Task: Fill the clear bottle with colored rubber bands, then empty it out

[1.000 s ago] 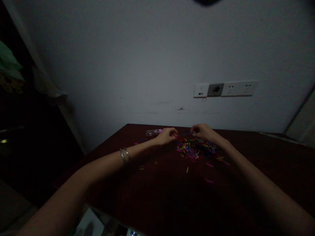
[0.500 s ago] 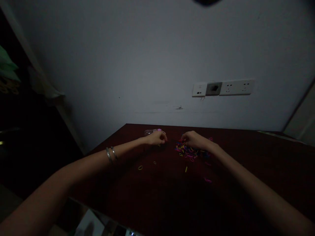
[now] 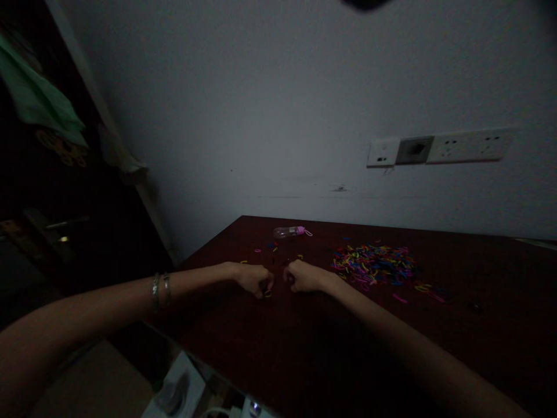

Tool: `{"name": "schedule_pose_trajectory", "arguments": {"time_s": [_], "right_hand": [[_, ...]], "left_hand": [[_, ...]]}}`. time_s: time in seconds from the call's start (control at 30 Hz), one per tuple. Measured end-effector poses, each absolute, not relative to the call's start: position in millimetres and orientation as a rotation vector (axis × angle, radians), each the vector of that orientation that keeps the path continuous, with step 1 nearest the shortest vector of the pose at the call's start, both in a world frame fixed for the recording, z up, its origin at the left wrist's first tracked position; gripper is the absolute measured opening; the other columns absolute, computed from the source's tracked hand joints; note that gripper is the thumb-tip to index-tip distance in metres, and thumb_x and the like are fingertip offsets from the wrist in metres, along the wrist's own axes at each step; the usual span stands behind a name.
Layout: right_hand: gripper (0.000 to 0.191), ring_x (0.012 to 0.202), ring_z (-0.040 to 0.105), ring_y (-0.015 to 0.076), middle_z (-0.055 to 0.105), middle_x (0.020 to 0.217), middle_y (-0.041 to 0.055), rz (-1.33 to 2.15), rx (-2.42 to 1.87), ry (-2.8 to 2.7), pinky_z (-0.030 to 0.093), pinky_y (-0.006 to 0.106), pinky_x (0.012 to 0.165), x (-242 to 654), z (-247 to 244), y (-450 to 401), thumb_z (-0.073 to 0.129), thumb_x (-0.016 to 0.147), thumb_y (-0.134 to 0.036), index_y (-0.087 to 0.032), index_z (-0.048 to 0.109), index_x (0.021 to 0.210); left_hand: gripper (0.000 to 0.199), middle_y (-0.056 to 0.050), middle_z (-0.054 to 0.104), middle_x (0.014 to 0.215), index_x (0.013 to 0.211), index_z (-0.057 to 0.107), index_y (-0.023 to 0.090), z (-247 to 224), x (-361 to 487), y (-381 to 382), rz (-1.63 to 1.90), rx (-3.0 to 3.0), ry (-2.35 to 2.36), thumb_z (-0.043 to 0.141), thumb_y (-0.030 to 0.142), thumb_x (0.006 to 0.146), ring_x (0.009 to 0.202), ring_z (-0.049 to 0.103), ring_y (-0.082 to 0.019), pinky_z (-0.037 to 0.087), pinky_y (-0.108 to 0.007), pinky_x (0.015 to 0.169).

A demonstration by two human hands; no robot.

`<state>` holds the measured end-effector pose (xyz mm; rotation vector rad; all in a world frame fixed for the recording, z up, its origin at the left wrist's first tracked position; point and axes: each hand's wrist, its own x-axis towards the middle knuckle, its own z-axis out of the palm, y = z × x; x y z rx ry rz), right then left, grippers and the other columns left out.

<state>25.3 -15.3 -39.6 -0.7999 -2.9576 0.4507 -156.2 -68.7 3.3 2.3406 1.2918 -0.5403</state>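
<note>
My left hand (image 3: pixel 256 280) is closed low over the dark red table, with a small yellow band (image 3: pixel 268 294) at its fingertips. Just to its right, my right hand (image 3: pixel 302 275) is closed too, its fingers curled; what it holds, if anything, is too small and dark to make out. A narrow gap separates the hands. Right of them lies a pile of colourful small bands (image 3: pixel 376 262). Behind the hands a clear bottle with a pink cap (image 3: pixel 288 232) rests on its side, and a few loose bands (image 3: pixel 257 251) are scattered near it.
The table (image 3: pixel 261 348) meets a grey wall with sockets (image 3: pixel 465 146) at the right. Stray pink bands (image 3: pixel 400 298) lie in front of the pile. At left stands a dark door with a handle (image 3: pixel 67 222) and a green cloth (image 3: pixel 41 98). A white box (image 3: pixel 178 386) is below the table edge.
The view has turned left. My right hand has left the pile and come beside my left hand, nearer the table's front. My left hand has moved away from the bottle, now fully visible.
</note>
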Motion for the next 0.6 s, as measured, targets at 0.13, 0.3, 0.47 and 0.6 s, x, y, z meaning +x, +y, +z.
{"name": "schedule_pose_trajectory", "arguments": {"time_s": [0.13,0.3,0.47,0.6], "right_hand": [[0.024,0.068,0.055,0.0115,0.064,0.079,0.0029,0.469,-0.838,-2.947,0.034,0.017,0.054,25,-45,-21,0.056,0.063,-0.009,-0.016,0.064,0.084],[0.024,0.063,0.052,0.0097,0.062,0.074,0.0017,0.466,-0.795,-2.894,0.031,0.017,0.051,30,-49,-25,0.051,0.063,-0.007,-0.015,0.063,0.082],[0.025,0.056,0.048,0.0079,0.060,0.067,0.0000,0.553,-0.862,-2.805,0.030,0.017,0.049,61,-35,-12,0.051,0.062,-0.005,-0.014,0.061,0.083],[0.023,0.057,0.049,0.0089,0.059,0.067,0.0002,0.485,-1.053,-2.689,0.032,0.019,0.050,109,-13,9,0.051,0.061,-0.006,-0.014,0.061,0.080]], "left_hand": [[0.023,-0.001,0.064,0.077,0.085,0.062,0.016,-4,-154,-66,-0.560,2.411,1.296,0.060,0.013,0.063,0.064,0.055,-0.011,0.041,-0.020,0.056],[0.016,0.000,0.063,0.069,0.076,0.063,0.017,-12,-149,-60,-0.627,2.421,1.261,0.059,0.011,0.061,0.060,0.054,-0.011,0.042,-0.020,0.058],[0.015,0.001,0.061,0.064,0.076,0.063,0.016,1,-133,-49,-0.624,2.431,1.205,0.059,0.012,0.062,0.057,0.052,-0.010,0.039,-0.018,0.053],[0.012,0.000,0.061,0.069,0.074,0.062,0.013,30,-107,-22,-0.369,2.536,1.137,0.058,0.011,0.063,0.061,0.052,-0.010,0.038,-0.019,0.056]]}}
